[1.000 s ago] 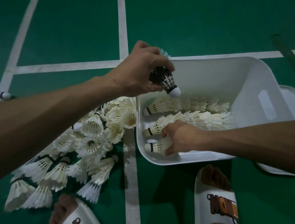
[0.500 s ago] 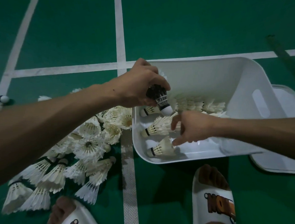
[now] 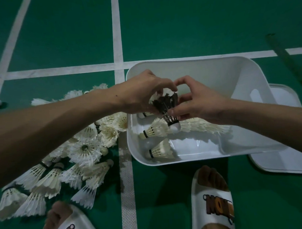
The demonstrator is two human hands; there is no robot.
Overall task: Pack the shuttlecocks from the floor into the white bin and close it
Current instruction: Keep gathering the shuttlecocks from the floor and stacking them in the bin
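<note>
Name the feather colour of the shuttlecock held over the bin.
The shuttlecock has dark, nearly black feathers and a white cork tip; head view shows it best.

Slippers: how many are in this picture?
2. The left slipper is at the bottom edge, partly cut off, beside the shuttlecock pile. The right slipper is on the floor just in front of the white bin. None seem hidden.
</note>
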